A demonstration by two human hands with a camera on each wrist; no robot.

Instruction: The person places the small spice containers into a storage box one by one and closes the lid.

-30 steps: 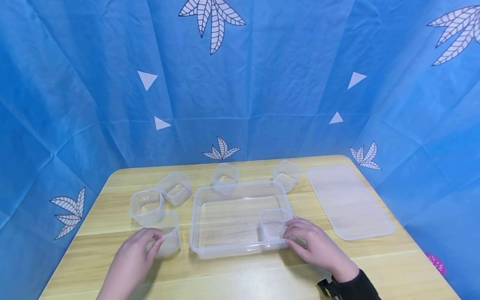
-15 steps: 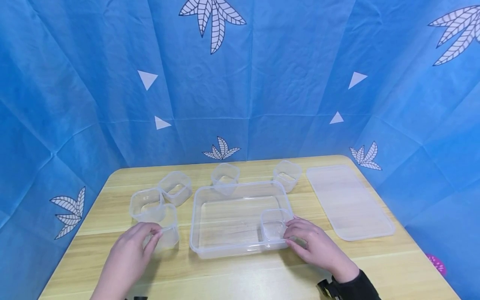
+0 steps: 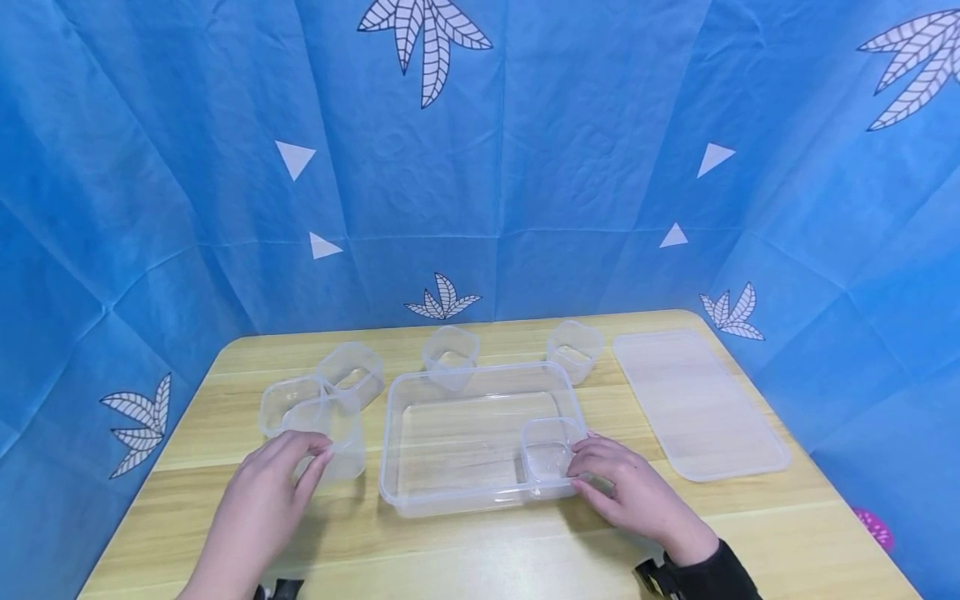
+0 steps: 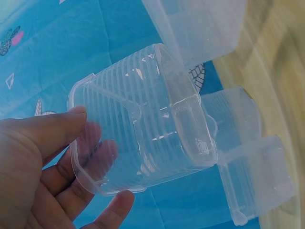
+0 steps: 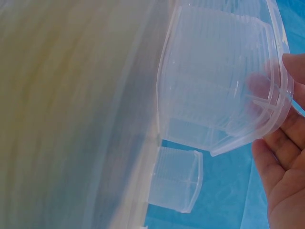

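Observation:
My left hand (image 3: 266,492) pinches the rim of a small clear plastic container (image 4: 138,124) between thumb and fingers. The container is tilted in front of two others at the left of the table. At the right front corner of a large clear rectangular plastic box (image 3: 450,437), my right hand (image 3: 633,492) grips the rim with curled fingers. Inside that corner sits another small container (image 3: 547,458). The right wrist view shows fingertips (image 5: 261,86) through the clear walls, and the thumb outside the rim.
Small clear containers stand at the left (image 3: 272,408), the back left (image 3: 352,375), the back middle (image 3: 450,346) and the back right (image 3: 574,348). A flat translucent lid (image 3: 697,404) lies on the right of the wooden table (image 3: 480,558). A blue curtain (image 3: 495,167) surrounds the table's back and sides.
My left hand has raised the small container and tilted it, moving slightly toward the back of the table. The right hand and the large box have stayed in place.

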